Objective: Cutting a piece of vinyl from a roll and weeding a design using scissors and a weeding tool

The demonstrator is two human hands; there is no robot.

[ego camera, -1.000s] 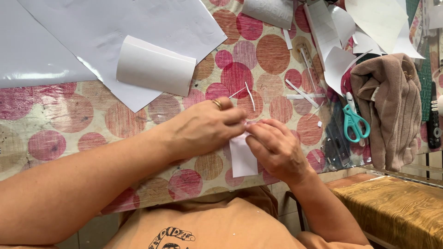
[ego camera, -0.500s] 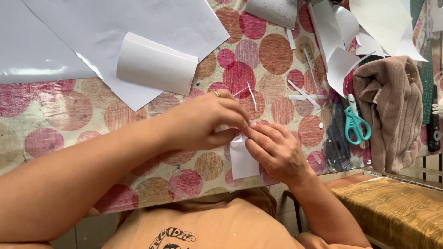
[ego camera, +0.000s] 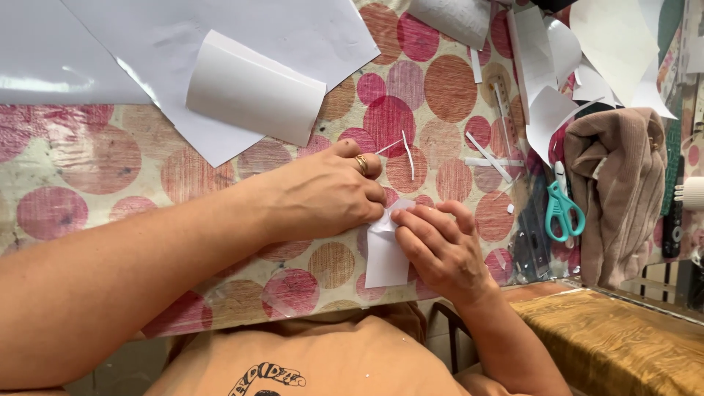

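A small white paper piece (ego camera: 384,257) lies on the dotted tablecloth (ego camera: 88,169) near the table's front edge. My left hand (ego camera: 323,194), with a ring on one finger, presses down on the paper's upper left corner with curled fingers. My right hand (ego camera: 440,249) pinches the paper's upper right edge, its fingertips touching those of the left hand. The top of the paper is hidden under both hands. Thin white paper strips (ego camera: 408,152) lie just beyond my left hand.
Large white sheets (ego camera: 220,44) and a folded white card (ego camera: 253,88) cover the far left. Teal-handled scissors (ego camera: 563,211), paper scraps (ego camera: 546,110) and a brown cloth (ego camera: 620,183) sit at the right. A wooden surface (ego camera: 623,345) is at the lower right.
My hands have stayed on the small paper with slight finger shifts; the left hand's fingers now press lower onto its top edge.
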